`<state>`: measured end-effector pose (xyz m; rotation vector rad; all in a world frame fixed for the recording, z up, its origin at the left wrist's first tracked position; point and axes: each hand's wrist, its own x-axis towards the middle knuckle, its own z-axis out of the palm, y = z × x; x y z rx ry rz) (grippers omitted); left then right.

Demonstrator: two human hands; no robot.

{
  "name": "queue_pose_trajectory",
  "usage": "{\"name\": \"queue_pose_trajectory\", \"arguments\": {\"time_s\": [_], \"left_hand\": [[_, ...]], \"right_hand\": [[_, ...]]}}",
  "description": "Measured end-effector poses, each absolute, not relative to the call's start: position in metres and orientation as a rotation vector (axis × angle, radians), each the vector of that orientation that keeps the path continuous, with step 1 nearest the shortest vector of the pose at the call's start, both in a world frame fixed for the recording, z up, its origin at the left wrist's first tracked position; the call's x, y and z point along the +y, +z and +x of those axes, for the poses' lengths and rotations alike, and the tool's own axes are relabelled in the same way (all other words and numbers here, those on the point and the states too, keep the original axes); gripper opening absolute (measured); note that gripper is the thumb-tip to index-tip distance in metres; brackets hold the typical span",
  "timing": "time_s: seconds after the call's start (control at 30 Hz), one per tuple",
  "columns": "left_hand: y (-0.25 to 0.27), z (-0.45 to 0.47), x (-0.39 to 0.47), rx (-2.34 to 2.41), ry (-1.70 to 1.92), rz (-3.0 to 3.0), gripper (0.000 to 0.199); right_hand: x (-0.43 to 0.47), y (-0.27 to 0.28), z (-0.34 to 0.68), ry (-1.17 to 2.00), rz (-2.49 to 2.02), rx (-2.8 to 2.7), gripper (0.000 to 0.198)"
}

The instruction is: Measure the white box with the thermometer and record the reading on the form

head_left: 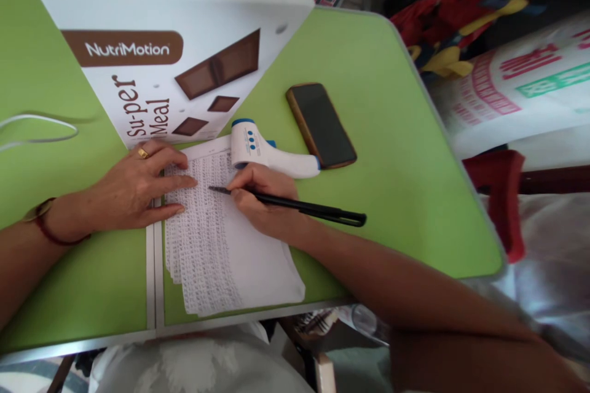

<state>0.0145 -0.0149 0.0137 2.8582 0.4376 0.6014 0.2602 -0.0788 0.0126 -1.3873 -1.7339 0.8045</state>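
A black pen [318,209] is pinched in my right hand [265,196], its tip close above or on the handwritten paper sheets [258,270]. Rows of small writing cover the left part of the top sheet, while its right part is blank. My left hand [138,187] lies with its fingers apart on the left edge of the sheets, wearing a gold ring. Just beyond my right hand, a white and blue infrared thermometer [271,156] rests partly over the paper. Beside its handle lies a dark-screened phone [322,123] in a brown case.
A large white NutriMotion box [152,6] stands behind the papers on the green folding table [405,196]. A white cable [41,116] lies at the left. Past the table's right edge are a printed white sack [520,86] and a red plastic object [502,202].
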Motion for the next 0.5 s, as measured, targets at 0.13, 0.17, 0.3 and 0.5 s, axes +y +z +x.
{"name": "queue_pose_trajectory", "arguments": {"time_s": [0.13,0.17,0.3,0.5], "left_hand": [[0.0144,0.0146,-0.0146,0.439,0.588,2.860,0.031],[0.0145,0.0145,-0.0145,0.442,0.586,2.863,0.032],[0.0148,0.0140,-0.0144,0.459,0.574,2.859,0.032],[0.0117,0.0130,-0.0146,0.473,0.553,2.840,0.032]], "right_hand": [[-0.0784,0.0146,0.2603,0.807,-1.368,-1.731,0.007],[-0.0783,0.0151,0.2605,0.808,-1.371,-1.725,0.007],[-0.0780,0.0161,0.2609,0.792,-1.386,-1.722,0.006],[-0.0781,0.0142,0.2669,0.610,-1.313,-1.859,0.010]]}}
